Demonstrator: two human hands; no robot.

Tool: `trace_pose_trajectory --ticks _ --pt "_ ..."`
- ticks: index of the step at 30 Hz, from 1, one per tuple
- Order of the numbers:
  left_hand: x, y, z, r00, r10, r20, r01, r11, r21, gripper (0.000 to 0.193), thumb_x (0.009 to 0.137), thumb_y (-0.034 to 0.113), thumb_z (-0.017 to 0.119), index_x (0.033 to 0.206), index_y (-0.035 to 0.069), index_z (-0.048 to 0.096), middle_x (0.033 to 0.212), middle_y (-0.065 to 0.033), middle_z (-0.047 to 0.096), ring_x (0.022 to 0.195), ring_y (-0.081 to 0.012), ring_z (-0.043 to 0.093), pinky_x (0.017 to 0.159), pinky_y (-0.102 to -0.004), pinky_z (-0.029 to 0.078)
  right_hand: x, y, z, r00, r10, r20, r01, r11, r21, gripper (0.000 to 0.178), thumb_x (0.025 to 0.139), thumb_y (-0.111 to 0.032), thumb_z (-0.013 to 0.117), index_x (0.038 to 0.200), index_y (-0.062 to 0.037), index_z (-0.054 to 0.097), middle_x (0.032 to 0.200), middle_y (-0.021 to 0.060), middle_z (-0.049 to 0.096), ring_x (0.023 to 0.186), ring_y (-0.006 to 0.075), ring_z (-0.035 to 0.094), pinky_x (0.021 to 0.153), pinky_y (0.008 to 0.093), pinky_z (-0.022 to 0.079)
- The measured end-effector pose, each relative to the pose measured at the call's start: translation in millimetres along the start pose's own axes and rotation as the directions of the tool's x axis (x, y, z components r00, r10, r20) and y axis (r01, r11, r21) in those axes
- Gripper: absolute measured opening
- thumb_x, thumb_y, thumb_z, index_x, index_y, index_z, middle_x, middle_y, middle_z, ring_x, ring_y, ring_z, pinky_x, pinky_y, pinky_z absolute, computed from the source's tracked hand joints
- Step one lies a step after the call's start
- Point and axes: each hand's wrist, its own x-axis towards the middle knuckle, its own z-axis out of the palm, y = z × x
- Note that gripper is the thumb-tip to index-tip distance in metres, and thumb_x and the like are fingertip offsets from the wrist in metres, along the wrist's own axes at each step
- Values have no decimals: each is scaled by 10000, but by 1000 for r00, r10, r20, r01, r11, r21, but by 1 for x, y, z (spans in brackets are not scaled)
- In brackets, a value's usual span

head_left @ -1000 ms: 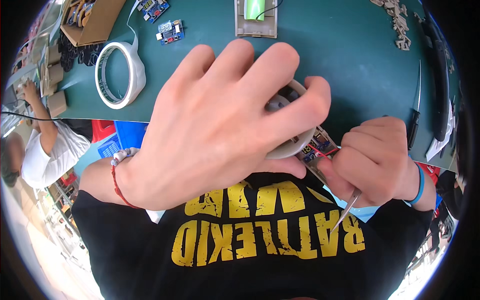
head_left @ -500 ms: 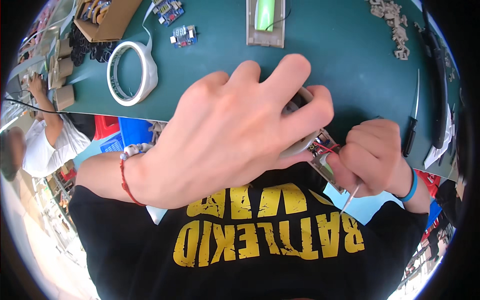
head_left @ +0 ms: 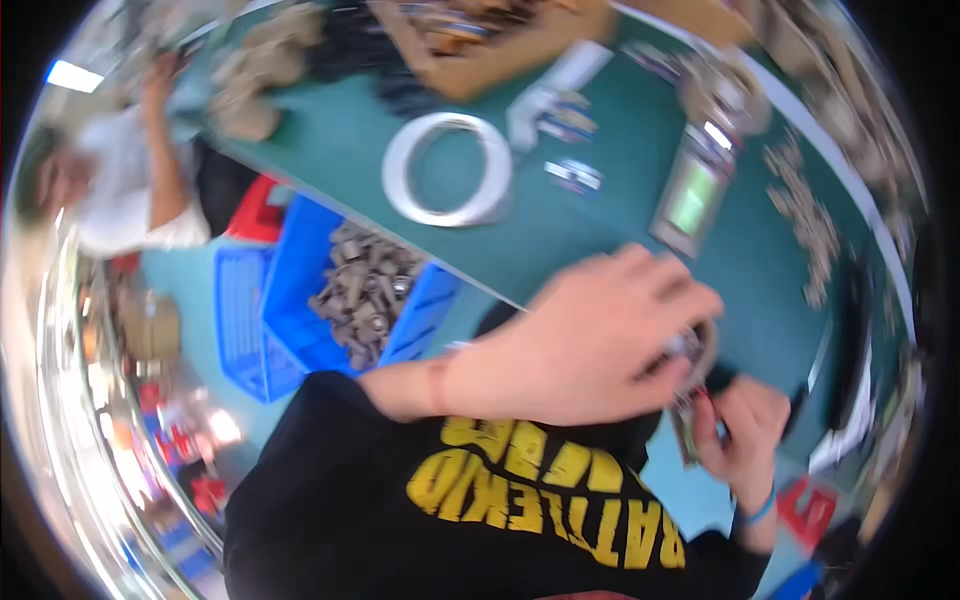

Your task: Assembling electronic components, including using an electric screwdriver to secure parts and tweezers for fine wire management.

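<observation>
You have the unit [head_left: 708, 350] off the table [head_left: 610, 225], between your two hands near the table's front edge, over your lap. Your left hand [head_left: 610, 345] curls around its round head, fingers bent and nearly closed on it. Your right hand [head_left: 745, 425] is bent in at the handle [head_left: 687, 434], thumb just beside or against it; blur hides how tightly that hand is closed, and I cannot tell whether it holds a tool as well.

A touch of red by your right thumb looks like a wire [head_left: 695, 394]. The step in hand seems to be work inside the handle, perhaps settling wiring, and it looks unfinished.

The next move calls for a steady left grip on the head while the right fingertips work finely, without tugging or trapping the wire. A slip there could pull a joint loose.

A second unit [head_left: 690, 195] with a green cell lies on the table beyond your hands; a circuit board [head_left: 573, 176] and the tape roll [head_left: 399, 180] lie to its left.
</observation>
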Motion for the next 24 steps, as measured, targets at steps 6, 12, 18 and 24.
trace_pose_trajectory --ticks 6,12,18,24 --pt "-1 -6 24 988 18 -155 -44 984 -170 308 717 136 627 995 77 509 905 -110 464 850 -289 454 685 -373 428 -7 -6 -20 972 153 180 -149 988 -35 106 875 -102 541 814 -17 550 710 113 513 630 276 529 542 362 370" --pt "-9 -1 37 983 -61 -172 16 968 -252 272 714 126 626 954 67 511 924 -103 456 853 -265 412 705 -353 402 -13 4 -21 842 540 11 -492 759 426 278 908 -100 581 1147 10 491 953 65 539 863 154 521 764 261 443" --pt "-7 -4 44 976 -50 -214 -3 970 -243 309 664 143 626 944 55 530 906 -135 479 858 -302 426 678 -381 404 24 -11 -23 834 542 -101 -536 840 83 228 911 -97 577 1102 21 545 921 114 583 802 243 578 762 318 478" --pt "-3 -4 26 974 -37 -225 -9 980 -199 383 714 119 637 1068 54 506 954 -127 506 875 -302 449 778 -375 412 16 16 -7 854 484 -192 -501 864 -48 243 864 22 552 1105 9 579 977 150 583 865 272 608 720 333 492"
